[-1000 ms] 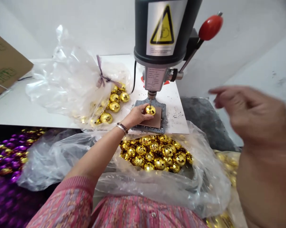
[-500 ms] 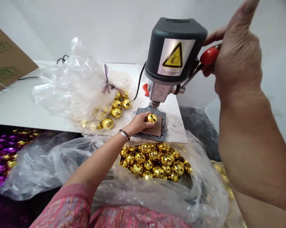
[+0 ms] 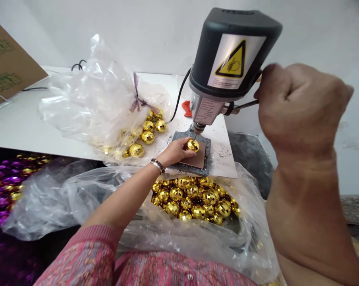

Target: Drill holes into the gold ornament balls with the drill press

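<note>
Sitting beneath the drill bit (image 3: 195,136), over the brown board (image 3: 197,160), the gold ball (image 3: 193,145) is pinched between the left hand's (image 3: 177,151) thumb and fingers. Probably light, slick and crushable, it is best held around its middle. The lever (image 3: 247,105) is gripped by the right hand's (image 3: 301,104) curled fingers.

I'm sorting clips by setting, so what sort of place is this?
Probably a small workshop or factory corner: a drill press stands on a white table, dark specks lie beside it, and many gold faceted balls lie heaped in a clear plastic bag.
</note>
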Motion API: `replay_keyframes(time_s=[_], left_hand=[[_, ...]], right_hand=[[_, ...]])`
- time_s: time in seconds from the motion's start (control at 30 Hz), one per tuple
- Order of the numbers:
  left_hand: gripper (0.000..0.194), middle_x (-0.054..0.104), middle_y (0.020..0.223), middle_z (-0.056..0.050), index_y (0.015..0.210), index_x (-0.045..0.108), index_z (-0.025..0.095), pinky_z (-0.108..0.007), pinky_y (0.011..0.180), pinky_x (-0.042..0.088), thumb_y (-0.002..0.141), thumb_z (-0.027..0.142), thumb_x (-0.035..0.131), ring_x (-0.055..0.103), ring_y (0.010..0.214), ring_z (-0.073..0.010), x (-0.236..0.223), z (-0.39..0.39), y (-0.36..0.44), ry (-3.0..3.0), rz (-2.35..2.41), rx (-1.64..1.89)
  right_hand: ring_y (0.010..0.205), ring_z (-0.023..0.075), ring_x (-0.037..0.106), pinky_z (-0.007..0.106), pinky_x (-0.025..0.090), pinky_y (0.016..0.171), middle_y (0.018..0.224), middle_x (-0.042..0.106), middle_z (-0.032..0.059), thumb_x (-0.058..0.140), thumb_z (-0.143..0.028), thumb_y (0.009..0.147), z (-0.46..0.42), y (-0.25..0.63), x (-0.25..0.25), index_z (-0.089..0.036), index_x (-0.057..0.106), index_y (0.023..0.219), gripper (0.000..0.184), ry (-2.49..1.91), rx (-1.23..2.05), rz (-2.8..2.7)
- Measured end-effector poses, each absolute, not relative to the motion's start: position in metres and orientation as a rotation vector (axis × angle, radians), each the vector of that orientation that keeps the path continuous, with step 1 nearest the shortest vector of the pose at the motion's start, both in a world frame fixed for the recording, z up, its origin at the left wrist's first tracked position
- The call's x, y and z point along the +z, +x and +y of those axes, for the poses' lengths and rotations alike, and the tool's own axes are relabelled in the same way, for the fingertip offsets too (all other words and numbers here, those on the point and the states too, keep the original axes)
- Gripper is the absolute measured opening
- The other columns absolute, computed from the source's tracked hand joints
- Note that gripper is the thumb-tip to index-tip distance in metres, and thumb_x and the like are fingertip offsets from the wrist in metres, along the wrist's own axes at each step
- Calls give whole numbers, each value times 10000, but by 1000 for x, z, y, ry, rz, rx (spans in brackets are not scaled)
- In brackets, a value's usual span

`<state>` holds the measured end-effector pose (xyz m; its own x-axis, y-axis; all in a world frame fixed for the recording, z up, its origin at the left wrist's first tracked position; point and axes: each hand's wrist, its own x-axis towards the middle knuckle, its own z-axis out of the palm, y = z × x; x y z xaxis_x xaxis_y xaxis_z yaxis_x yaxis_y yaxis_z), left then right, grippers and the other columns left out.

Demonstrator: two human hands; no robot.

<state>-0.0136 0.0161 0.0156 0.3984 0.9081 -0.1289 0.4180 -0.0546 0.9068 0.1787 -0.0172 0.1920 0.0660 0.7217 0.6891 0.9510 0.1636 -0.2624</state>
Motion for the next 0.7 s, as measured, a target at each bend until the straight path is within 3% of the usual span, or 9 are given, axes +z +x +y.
replay_keyframes(time_s=[0.07, 0.13, 0.23, 0.43, 0.57, 0.7], left_hand=[[514, 716, 968, -20, 1242, 655, 141, -264, 803, 493, 760, 269, 781, 623, 858, -164, 15, 16, -14, 1661, 1180, 625], [529, 719, 979, -20, 1256, 652, 140, -261, 810, 490, 761, 269, 784, 622, 863, -161, 14, 16, -14, 1665, 1182, 638], [526, 723, 983, -18, 1255, 656, 151, -260, 809, 492, 762, 279, 786, 620, 858, -159, 11, 16, -14, 1657, 1177, 648], [503, 724, 990, -11, 1248, 652, 164, -247, 789, 490, 773, 285, 766, 626, 861, -154, 7, 16, -14, 1650, 1152, 652], [481, 726, 974, -7, 1235, 658, 171, -245, 780, 485, 779, 282, 761, 625, 850, -151, 9, 15, -14, 1667, 1172, 653], [418, 718, 946, -9, 1164, 674, 158, -252, 765, 486, 772, 268, 766, 616, 828, -152, 14, 14, -13, 1683, 1190, 641]], right_hand=[[637, 78, 499, 263, 415, 713, 651, 560, 39, 431, -377, 976, -33, 170, 179, -98, 620, 705, 432, -1651, -416, -1604], [653, 92, 543, 252, 436, 696, 721, 647, 39, 455, -260, 915, -43, 165, 164, -121, 731, 890, 310, -1588, -407, -1594], [743, 142, 648, 276, 493, 711, 911, 742, 49, 424, -208, 885, -48, 164, 145, -188, 738, 1182, 433, -1468, -435, -1670], [791, 180, 686, 305, 538, 718, 953, 759, 83, 395, -192, 911, -41, 166, 120, -150, 756, 1124, 422, -1304, -597, -1646], [748, 163, 659, 297, 530, 701, 893, 748, 71, 382, -197, 940, -39, 166, 107, -173, 757, 1101, 409, -1279, -709, -1611], [809, 174, 674, 333, 557, 778, 973, 746, 71, 318, -215, 977, -38, 167, 96, -213, 738, 1137, 449, -1372, -729, -1575]])
